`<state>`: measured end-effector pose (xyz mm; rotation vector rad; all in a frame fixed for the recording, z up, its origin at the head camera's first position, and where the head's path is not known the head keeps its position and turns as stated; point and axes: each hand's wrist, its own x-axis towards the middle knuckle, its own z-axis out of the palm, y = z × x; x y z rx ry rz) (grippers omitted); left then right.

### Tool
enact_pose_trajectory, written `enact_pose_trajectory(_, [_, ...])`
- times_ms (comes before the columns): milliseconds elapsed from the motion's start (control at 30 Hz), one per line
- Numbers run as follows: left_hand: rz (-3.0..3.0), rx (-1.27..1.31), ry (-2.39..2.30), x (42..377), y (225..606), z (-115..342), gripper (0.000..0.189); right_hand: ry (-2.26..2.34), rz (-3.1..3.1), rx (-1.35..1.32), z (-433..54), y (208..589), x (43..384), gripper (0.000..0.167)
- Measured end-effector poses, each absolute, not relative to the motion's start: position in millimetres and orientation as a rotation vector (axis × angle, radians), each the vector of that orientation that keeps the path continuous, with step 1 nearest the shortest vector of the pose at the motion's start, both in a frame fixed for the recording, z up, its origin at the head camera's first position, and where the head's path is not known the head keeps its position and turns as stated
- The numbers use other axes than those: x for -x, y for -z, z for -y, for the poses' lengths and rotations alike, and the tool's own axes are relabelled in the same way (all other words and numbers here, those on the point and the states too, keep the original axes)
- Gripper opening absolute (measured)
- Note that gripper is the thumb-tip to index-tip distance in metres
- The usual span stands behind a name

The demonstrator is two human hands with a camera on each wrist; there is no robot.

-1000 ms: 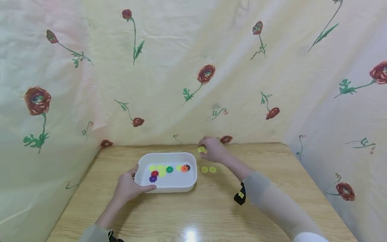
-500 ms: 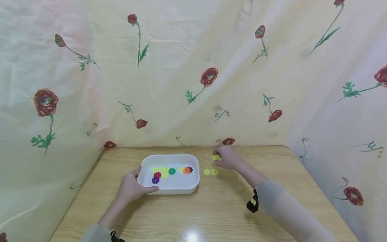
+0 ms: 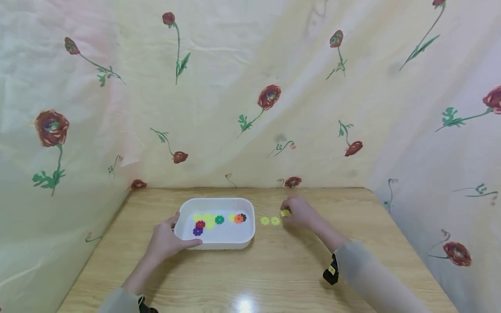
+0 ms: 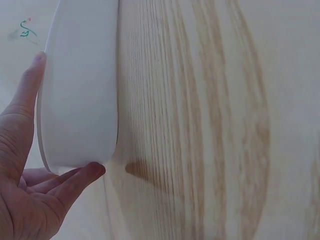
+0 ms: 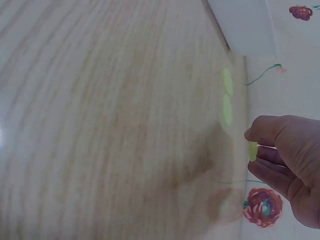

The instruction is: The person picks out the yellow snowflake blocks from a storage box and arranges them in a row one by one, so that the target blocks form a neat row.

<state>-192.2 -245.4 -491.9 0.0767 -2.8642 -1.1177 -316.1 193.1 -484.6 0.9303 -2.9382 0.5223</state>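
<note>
My left hand point(image 3: 166, 239) grips the left end of a white plastic basin point(image 3: 227, 246), thumb along its front and fingers at its side. In the left wrist view the basin's wall point(image 4: 82, 90) lies between thumb and fingers. My right hand point(image 3: 301, 214) pinches a yellow flower-shaped disc point(image 3: 285, 213) between thumb and fingertips, just above the table; the disc point(image 5: 252, 151) appears edge-on in the right wrist view. Left of that hand, two more yellow flower discs point(image 3: 265, 221) lie side by side on the table.
Inside the basin lie several yellow discs point(image 3: 209, 224), plus a green disc point(image 3: 219, 220), a red disc point(image 3: 200, 224), a purple disc point(image 3: 198, 231), an orange disc point(image 3: 238, 218) and a dark disc point(image 3: 244, 217). Flower-printed cloth point(image 3: 219, 108) walls the wooden table point(image 3: 250, 278).
My right hand has moved right from beside the basin's back corner, then down toward the table, still pinching the yellow disc. The left hand keeps its grip on the basin.
</note>
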Motion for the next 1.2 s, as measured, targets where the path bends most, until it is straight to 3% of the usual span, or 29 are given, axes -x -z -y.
enact_pose_trajectory(967, [2.892, -0.064, 1.083, 195.2, 487.8, 238.2, 0.128, -0.493, 2.955, -0.901, -202.2, 498.2, 301.6, 0.012])
enact_pose_trajectory(1200, [3.019, -0.097, 0.989, 195.8, 475.8, 240.2, 0.140, -0.535, 3.008, -0.891, -189.3, 482.7, 304.6, 0.018])
